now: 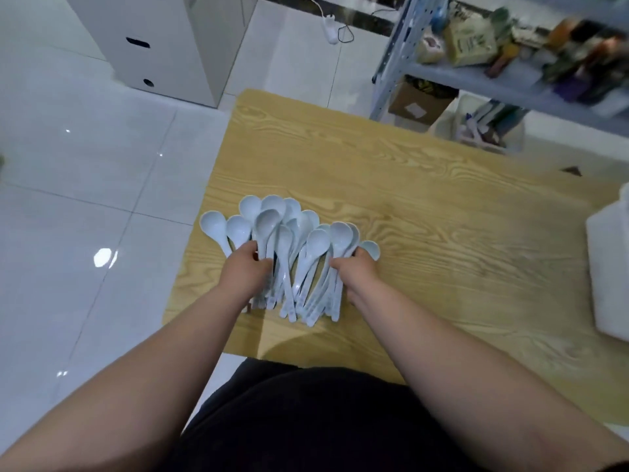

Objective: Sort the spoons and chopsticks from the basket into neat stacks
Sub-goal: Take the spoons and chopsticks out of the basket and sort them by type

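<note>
Pale blue spoons (296,233) lie fanned on the bench (442,233), bowls outward. The left hand (246,267) and right hand (357,267) grip their handles.

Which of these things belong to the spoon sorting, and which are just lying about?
In the job: pale blue spoons, left hand, right hand, wooden table.
Lying about: metal shelf, cardboard box, white cabinet.
</note>
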Tool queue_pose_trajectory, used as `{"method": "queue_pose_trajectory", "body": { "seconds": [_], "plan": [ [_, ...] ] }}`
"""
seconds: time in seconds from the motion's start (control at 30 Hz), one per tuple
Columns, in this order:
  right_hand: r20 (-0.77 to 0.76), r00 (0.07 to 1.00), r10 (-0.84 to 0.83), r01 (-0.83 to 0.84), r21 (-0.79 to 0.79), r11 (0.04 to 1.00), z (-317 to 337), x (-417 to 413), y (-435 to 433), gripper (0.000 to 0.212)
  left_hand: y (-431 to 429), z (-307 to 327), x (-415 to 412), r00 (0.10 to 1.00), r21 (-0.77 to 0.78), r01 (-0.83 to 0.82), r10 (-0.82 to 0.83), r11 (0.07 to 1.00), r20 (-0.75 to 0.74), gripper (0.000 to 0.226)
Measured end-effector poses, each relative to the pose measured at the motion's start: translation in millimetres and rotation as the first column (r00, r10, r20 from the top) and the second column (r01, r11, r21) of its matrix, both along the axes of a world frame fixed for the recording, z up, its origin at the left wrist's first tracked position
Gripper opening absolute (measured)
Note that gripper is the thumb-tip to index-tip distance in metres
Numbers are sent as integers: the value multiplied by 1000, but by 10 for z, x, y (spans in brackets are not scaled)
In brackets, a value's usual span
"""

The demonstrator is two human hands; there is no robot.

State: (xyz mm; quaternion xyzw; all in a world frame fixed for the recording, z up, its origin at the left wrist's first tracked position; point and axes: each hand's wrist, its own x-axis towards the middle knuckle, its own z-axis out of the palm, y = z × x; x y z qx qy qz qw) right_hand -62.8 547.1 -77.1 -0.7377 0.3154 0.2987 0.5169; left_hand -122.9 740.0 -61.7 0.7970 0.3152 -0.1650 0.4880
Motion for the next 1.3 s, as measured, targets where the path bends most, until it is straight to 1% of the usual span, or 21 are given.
{"method": "queue_pose_trajectory", "body": {
  "seconds": [0.07, 0.13, 0.2, 0.3, 0.33, 0.43, 0.5, 0.57, 0.63, 0.67, 0.73, 0.77, 0.8, 0.87, 0.9, 0.97, 1.03, 1.1, 1.2, 1.3],
  "plan": [
    [16, 999, 33, -32, -51, 998, -4, 41, 103, 32, 57, -20, 65, 993, 66, 121, -120, 991, -11, 7],
    [14, 1000, 25, -23, -79, 997, 23, 56, 198, 31, 101, -54, 112, 980, 111, 199, -199, 974, -12, 14],
    [16, 998, 62, -59, -144, 988, 21, 53, 255, 34, 138, -85, 129, 973, 132, 229, -230, 965, -6, 19],
    [47, 979, 200, -183, -240, 953, 51, 4, 281, 37, 177, -121, 109, 968, 148, 230, -242, 962, 64, 28],
    [48, 971, 236, -217, -251, 943, 59, -22, 277, 34, 192, -136, 91, 965, 167, 236, -251, 957, 77, 37],
    [80, 947, 312, -279, -283, 918, 57, -101, 268, 24, 228, -183, 19, 941, 286, 308, -335, 907, 48, 82],
    [115, 936, 332, -286, -300, 910, 51, -137, 258, 30, 237, -209, -31, 915, 354, 353, -399, 866, 64, 95],
    [173, 929, 328, -268, -298, 916, 79, -165, 232, 38, 258, -232, -68, 896, 376, 368, -432, 851, 102, 102],
    [207, 919, 335, -269, -292, 918, 93, -192, 185, 53, 282, -241, -84, 894, 374, 364, -433, 853, 116, 102],
    [199, 916, 348, -285, -284, 915, 73, -201, 152, 65, 293, -243, -90, 893, 379, 366, -435, 850, 113, 99],
    [172, 914, 367, -313, -273, 909, 69, -229, 121, 87, 311, -241, -103, 878, 404, 393, -468, 826, 103, 86],
    [167, 913, 372, -319, -274, 907, 84, -243, 117, 90, 322, -247, -110, 868, 420, 408, -488, 811, 97, 77],
    [166, 910, 380, -325, -283, 902, 76, -253, 105, 88, 331, -257, -120, 857, 434, 422, -506, 796, 94, 68],
    [193, 879, 437, -366, -317, 875, 89, -289, 81, 74, 351, -286, -154, 825, 468, 455, -557, 757, 98, 55],
    [198, 845, 497, -412, -352, 841, 98, -313, 70, 64, 361, -306, -175, 801, 490, 475, -590, 731, 104, 53],
    [166, 748, 642, -530, -432, 730, 109, -361, 48, 50, 376, -336, -210, 746, 545, 508, -657, 667, 109, 56],
    [112, 662, 741, -618, -479, 623, 71, -395, 17, 51, 377, -338, -231, 717, 568, 531, -691, 629, 94, 65],
    [65, 605, 794, -672, -493, 552, 61, -414, 9, 57, 369, -327, -234, 717, 572, 538, -693, 619, 77, 71],
    [50, 574, 818, -704, -481, 523, 88, -414, -5, 61, 376, -318, -229, 691, 617, 550, -721, 564, 44, 76],
    [70, 564, 823, -718, -451, 530, 151, -414, -43, 61, 400, -289, -223, 690, 625, 538, -722, 566, 60, 79]
  ]
}}
